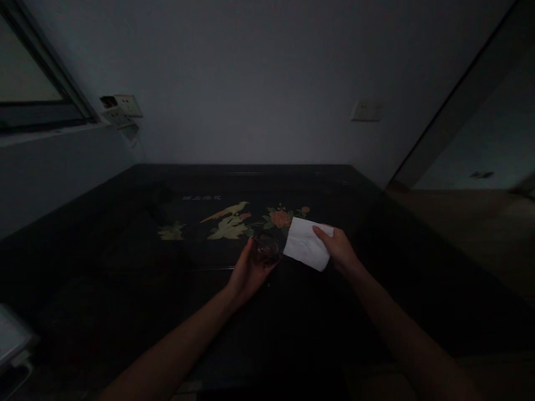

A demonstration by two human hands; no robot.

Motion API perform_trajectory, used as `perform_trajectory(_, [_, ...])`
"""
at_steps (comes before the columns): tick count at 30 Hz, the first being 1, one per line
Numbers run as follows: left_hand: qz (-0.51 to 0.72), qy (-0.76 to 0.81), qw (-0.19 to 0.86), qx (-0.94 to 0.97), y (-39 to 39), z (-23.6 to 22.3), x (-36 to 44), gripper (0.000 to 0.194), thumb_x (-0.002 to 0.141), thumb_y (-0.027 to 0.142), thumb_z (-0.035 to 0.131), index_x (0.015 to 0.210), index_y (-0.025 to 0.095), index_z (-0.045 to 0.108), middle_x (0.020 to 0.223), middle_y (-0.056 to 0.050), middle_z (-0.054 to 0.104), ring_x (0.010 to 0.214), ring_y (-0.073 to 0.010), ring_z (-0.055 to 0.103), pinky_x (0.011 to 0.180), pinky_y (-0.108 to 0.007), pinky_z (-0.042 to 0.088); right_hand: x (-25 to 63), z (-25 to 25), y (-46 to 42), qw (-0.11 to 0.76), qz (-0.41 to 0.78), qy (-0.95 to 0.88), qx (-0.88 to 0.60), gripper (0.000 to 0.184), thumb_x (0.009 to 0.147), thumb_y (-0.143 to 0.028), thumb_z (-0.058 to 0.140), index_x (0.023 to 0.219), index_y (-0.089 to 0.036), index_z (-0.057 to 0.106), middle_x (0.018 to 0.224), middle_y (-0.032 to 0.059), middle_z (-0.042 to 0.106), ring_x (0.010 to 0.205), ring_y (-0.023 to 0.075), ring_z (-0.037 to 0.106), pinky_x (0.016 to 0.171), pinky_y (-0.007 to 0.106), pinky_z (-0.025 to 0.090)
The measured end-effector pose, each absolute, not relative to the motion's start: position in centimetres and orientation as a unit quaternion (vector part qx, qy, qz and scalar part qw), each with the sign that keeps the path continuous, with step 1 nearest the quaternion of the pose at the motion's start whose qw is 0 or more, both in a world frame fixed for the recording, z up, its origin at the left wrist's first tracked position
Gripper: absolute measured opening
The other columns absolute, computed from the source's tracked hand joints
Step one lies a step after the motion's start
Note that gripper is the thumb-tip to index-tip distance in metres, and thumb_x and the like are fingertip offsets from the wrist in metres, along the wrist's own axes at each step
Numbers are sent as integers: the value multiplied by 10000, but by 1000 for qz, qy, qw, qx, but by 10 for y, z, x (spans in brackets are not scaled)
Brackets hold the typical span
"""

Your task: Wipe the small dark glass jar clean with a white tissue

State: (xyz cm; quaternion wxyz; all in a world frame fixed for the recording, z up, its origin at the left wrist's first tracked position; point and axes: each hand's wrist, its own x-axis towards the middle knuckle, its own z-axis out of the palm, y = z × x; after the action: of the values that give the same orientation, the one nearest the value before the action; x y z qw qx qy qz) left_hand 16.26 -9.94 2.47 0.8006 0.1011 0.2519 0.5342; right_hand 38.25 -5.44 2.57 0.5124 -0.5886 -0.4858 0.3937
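Observation:
The room is dim. My left hand point(247, 274) is wrapped round a small clear glass point(267, 248) held just above a black table point(334, 312). My right hand point(340, 248) pinches a folded white paper tissue point(305, 243), whose left edge touches the glass. Both hands are over the middle of the table, just in front of a painted bird and flower design point(238, 219).
A pale wall stands behind the table with a wall switch point(366, 111) at the right and sockets point(121, 108) at the left. A window frame point(37, 94) is at far left. A wooden floor point(472, 234) and a doorway lie at the right. A pale object point(10, 340) sits at lower left.

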Motion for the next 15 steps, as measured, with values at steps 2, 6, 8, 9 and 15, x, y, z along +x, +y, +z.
perform_trajectory(2, [532,257,799,109,-100,24,163,221,891,266,535,1050,148,631,1042,-100,697,1039,-215,631,1016,-397,427,396,26,-47,514,408,-475,-586,372,730,-388,649,980,-114,683,926,132,741,786,255,697,653,344,537])
perform_trajectory(6, [517,259,805,134,-102,20,165,309,875,149,517,1174,174,591,1046,-84,703,1041,-199,634,1037,-385,404,420,17,-43,505,426,-473,-583,336,713,-344,659,967,-127,690,920,108,741,791,227,695,640,304,523])
perform_trajectory(8, [509,262,806,148,-102,16,165,388,873,140,526,1254,212,543,1077,-75,697,1064,-193,626,1041,-381,397,428,10,-45,485,437,-482,-584,319,706,-329,658,949,-126,700,889,101,744,757,218,692,617,300,515])
perform_trajectory(9, [507,267,804,158,-101,14,165,422,869,144,540,1279,237,525,1090,-65,694,1072,-196,625,1034,-383,403,431,7,-46,470,444,-490,-585,306,698,-319,661,928,-124,708,849,97,746,723,217,689,594,300,509])
perform_trajectory(15, [493,295,777,256,-99,8,169,521,810,315,673,1304,339,507,1240,-47,639,1169,-235,575,976,-372,442,433,2,-50,386,439,-586,-561,253,693,-296,680,891,-150,738,851,66,749,779,217,684,692,329,510])
